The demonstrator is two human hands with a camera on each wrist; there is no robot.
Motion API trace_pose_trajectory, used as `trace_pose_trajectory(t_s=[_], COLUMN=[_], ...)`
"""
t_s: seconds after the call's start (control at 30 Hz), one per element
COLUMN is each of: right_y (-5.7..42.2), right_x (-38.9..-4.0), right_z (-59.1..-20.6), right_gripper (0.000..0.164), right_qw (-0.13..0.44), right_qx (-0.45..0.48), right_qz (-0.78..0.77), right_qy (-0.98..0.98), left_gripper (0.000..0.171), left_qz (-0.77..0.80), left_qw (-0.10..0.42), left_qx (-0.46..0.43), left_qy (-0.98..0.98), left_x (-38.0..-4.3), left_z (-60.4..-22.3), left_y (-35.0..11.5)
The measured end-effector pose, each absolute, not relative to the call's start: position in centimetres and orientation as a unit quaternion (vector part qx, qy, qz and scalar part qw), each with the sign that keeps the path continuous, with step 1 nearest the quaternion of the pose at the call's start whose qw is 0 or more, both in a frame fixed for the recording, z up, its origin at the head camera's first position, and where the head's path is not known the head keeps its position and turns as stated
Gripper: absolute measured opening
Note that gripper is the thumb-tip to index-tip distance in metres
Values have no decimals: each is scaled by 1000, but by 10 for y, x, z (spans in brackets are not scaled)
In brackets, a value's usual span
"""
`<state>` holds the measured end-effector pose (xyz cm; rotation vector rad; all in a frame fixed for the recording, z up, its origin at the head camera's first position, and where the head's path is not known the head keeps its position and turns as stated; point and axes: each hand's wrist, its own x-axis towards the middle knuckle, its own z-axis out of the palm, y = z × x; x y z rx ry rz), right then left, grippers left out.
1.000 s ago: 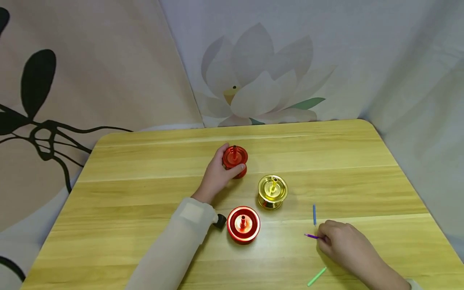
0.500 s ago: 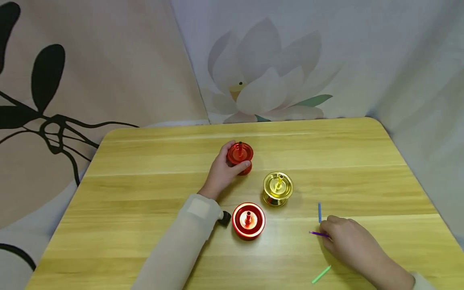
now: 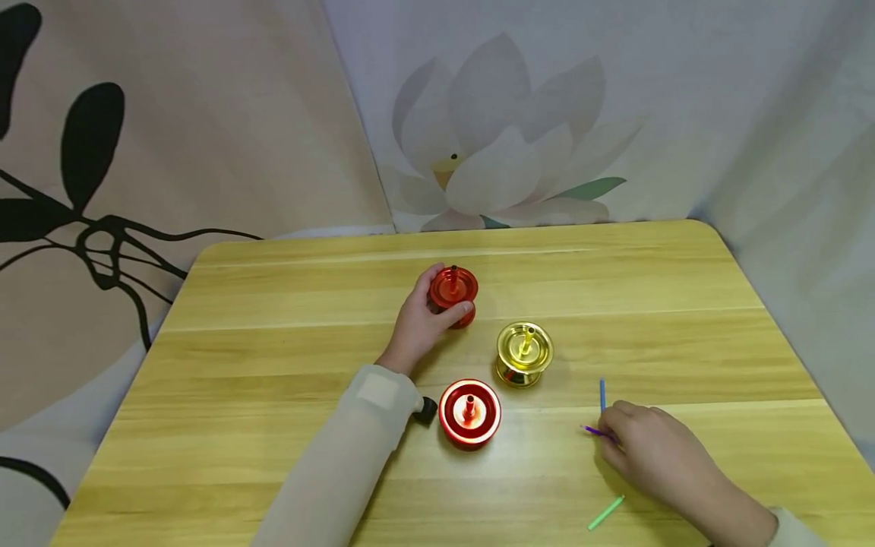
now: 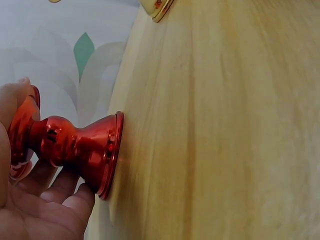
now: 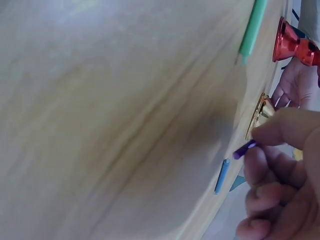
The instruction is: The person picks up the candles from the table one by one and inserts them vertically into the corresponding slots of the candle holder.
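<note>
The purple stick [image 3: 593,431] is pinched over the table [image 3: 301,304] by the thumb and forefinger of the right hand [image 3: 659,452]; a slip may be caused by its thinness. The blue stick [image 3: 602,393], just beside the fingers, could be knocked by them. The green stick [image 3: 606,513] is placed clear of the hand. The far red holder [image 3: 454,287] is gripped by the left hand [image 3: 427,319]; tipping may be caused by uneven pressure. The near red holder [image 3: 469,414] could be nudged by the black knob [image 3: 426,411] at the left cuff.
</note>
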<state>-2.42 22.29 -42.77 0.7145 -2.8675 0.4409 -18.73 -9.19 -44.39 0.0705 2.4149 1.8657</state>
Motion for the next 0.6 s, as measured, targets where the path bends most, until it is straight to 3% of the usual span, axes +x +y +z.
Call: trace_pose_trajectory(t_s=[0.6], right_y=[207], right_x=[-28], right_z=[-416], right_gripper=[21], right_qw=[123], right_qx=[221], right_qz=[229], right_qy=[-940], left_gripper=[84], left_qz=[623], left_qw=[44], left_qx=[24], left_qy=[781], left_x=[-185], left_z=[-443], left_y=[-92])
